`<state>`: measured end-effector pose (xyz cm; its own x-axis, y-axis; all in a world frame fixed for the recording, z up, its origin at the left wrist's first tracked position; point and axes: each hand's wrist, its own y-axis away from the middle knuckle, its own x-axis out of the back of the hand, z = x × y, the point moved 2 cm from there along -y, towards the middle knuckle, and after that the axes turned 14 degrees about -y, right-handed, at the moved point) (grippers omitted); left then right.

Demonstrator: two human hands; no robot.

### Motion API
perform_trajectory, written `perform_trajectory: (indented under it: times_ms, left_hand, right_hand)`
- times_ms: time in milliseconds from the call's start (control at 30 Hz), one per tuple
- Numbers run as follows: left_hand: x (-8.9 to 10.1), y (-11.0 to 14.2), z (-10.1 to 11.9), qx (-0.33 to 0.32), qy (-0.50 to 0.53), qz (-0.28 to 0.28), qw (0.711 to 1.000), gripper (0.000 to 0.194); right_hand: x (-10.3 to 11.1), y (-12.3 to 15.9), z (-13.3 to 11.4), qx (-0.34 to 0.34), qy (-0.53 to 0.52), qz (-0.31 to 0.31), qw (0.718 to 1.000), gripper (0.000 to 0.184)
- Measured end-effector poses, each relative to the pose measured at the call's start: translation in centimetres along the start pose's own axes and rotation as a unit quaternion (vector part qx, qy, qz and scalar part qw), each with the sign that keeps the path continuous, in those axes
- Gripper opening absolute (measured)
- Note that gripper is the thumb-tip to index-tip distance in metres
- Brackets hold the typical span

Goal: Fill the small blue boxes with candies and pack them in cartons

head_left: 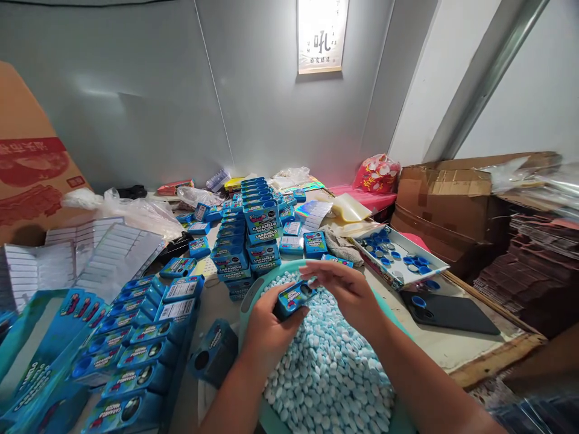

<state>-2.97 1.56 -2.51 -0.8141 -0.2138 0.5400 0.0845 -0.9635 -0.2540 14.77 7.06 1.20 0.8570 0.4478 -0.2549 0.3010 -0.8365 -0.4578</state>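
My left hand (268, 328) is closed around a small blue candy box (293, 298) labelled "Caramelo Macizo", tilted with a dark round opening in its top. Over the far side of that opening reaches my right hand (355, 298), fingers stretched out and palm turned toward the box; whether candies lie under the fingers is hidden. Both hands are above a teal basin (246, 301) heaped with pale blue and white oval candies (328, 355). Just left of the basin, another blue box (215, 352) with a round hole lies on the table.
Blue boxes (263, 226) stand in tall stacks behind the basin. At left, a display tray holds rows of boxes (140, 355). To the right are a white tray (425, 274) of blue round caps, a dark phone (456, 314) and a cardboard carton (438, 205).
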Motion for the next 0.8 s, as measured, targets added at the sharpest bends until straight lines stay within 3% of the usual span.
perform_trajectory:
  times_ms: [67, 167, 300, 533, 667, 800]
  left_hand:
    - [0.0, 0.0, -0.2, 0.004, 0.003, 0.002, 1.0, 0.045]
    - [0.0, 0.1, -0.2, 0.01, 0.012, 0.001, 1.0, 0.046]
    - [0.0, 0.1, 0.0, 0.024, 0.026, -0.007, 0.999, 0.048]
    - [0.0, 0.2, -0.3, 0.013, 0.032, -0.008, 0.999, 0.046]
    - [-0.2, 0.3, -0.5, 0.021, 0.048, -0.019, 0.998, 0.046]
    - [-0.2, 0.5, -0.1, 0.045, 0.112, -0.011, 0.993, 0.052]
  right_hand:
    - [0.3, -0.1, 0.4, -0.001, -0.011, 0.031, 0.999, 0.028]
    - [0.9, -0.4, 1.0, 0.001, 0.09, 0.067, 0.994, 0.029]
    - [0.9, -0.7, 1.5, -0.05, 0.2, 0.032, 0.978, 0.025]
    - [0.0, -0.4, 2.1, -0.102, 0.214, 0.016, 0.971, 0.031]
    - [0.0, -0.5, 2.4, -0.128, 0.149, 0.03, 0.98, 0.042]
    - [-0.2, 0.1, 1.9, -0.157, 0.101, -0.042, 0.981, 0.049]
